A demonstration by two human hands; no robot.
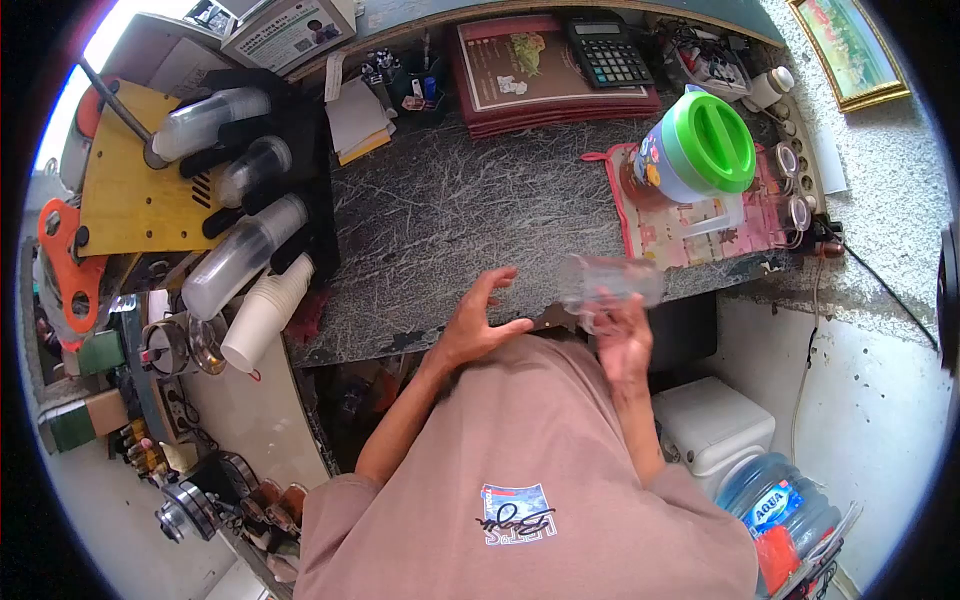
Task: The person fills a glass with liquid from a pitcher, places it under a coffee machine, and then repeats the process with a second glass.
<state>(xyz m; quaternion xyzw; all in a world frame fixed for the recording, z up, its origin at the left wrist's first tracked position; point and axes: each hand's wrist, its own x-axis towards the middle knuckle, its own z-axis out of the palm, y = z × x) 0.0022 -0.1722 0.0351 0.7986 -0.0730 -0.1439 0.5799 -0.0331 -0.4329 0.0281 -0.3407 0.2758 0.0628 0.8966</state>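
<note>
A clear cup (615, 282), smeared by motion, lies sideways in my right hand (622, 345), with my fingers wrapped around it just over the table's front edge. My left hand (480, 322) hovers at the same edge with nothing in it, thumb and fingers apart, the thumb pointing toward the cup. Behind the cup, to the right, a pitcher with a green lid (708, 145) stands on a pink patterned mat (650, 235). The scratched dark tabletop (450, 215) spreads in front of both hands.
Stacked clear cups (245, 255) and white paper cups (268, 310) fill a black holder at left. Toward the back are red-brown folders (545, 70), a calculator (608, 52) and papers (357, 120). A water bottle (780, 505) stands low on the right.
</note>
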